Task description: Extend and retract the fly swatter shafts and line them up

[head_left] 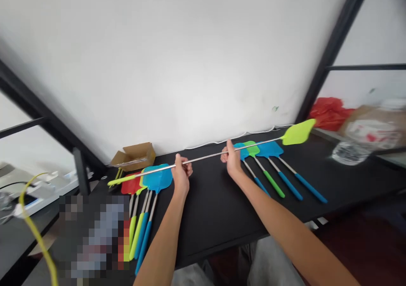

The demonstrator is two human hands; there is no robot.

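Note:
A lime-yellow fly swatter (297, 133) with a long thin metal shaft spans the view above the black table. My left hand (182, 172) grips the shaft left of its middle, thumb up. My right hand (231, 156) holds the same shaft further right, thumb also raised. The swatter's lime handle points left and its flat head is at the right, slightly higher. Below the left end lie several swatters, with a blue swatter head (157, 177) and a red swatter head (129, 186) among them. Beyond my right hand are more swatters, including a green swatter (273, 183) and a blue swatter (290, 186).
An open cardboard box (136, 157) stands at the table's back left. A white power strip (47, 193) and a yellow cable (33, 224) are at far left. A red plastic bag (330, 113) and a clear plastic jug (374, 127) sit at right. Black frame posts slant on both sides.

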